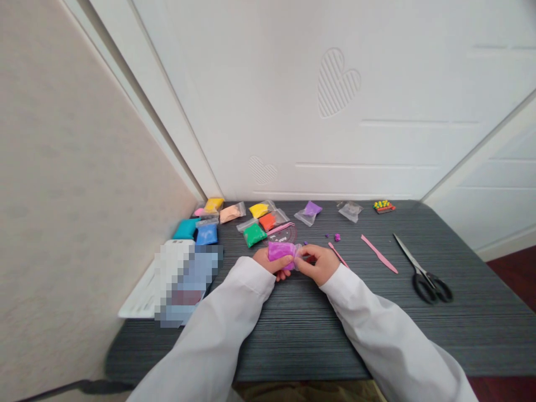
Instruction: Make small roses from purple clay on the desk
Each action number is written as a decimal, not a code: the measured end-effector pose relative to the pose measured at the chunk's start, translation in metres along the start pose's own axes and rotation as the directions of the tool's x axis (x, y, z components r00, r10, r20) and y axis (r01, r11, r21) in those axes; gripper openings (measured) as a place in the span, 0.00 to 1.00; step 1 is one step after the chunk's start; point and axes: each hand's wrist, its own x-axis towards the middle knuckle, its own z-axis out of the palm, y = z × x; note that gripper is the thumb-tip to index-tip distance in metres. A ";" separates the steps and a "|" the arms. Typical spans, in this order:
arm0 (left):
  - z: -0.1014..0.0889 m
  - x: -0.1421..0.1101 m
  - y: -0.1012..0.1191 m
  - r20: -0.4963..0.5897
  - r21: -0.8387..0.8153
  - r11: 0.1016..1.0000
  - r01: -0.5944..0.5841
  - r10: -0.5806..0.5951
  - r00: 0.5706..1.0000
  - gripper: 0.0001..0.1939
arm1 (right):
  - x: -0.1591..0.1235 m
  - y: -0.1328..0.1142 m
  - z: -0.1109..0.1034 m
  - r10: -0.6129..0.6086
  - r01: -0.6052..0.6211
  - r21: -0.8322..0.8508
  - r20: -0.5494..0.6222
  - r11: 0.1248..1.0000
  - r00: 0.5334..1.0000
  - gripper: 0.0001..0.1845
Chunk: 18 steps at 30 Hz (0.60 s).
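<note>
Over the middle of the dark table, my left hand [272, 263] is closed round a clear bag of magenta modelling clay [280, 252], thumb across its front. My right hand [320, 262] pinches the bag's clear plastic end on the right side. Just beyond the hands lie a round clear disc [285, 233] with markings and pink tweezers [280, 228]. A thin pink modelling tool [338, 254] rests beside my right hand, partly covered by it. Small bits of purple and magenta clay [337, 238] sit a little farther back.
Bags of green [253, 234], orange [268, 221], yellow [258, 210] and blue clay [206, 233] lie at the back left. A purple clay bag [311, 209] and a clear bag [350, 211] stand behind. To the right are a pink plastic knife [379, 254], scissors [422, 273] and a small colourful clay piece [383, 207].
</note>
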 end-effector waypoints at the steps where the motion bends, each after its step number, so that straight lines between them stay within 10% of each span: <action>1: 0.000 0.000 0.001 -0.003 -0.002 1.000 0.005 -0.005 1.000 0.14 | 0.000 0.000 0.000 0.004 -0.004 0.005 0.009 1.000 1.000 0.14; 18: 0.010 -0.035 0.010 -0.191 -0.255 0.959 -0.123 0.075 0.979 0.15 | -0.012 -0.013 -0.020 -0.002 0.054 0.447 -0.116 0.893 0.993 0.16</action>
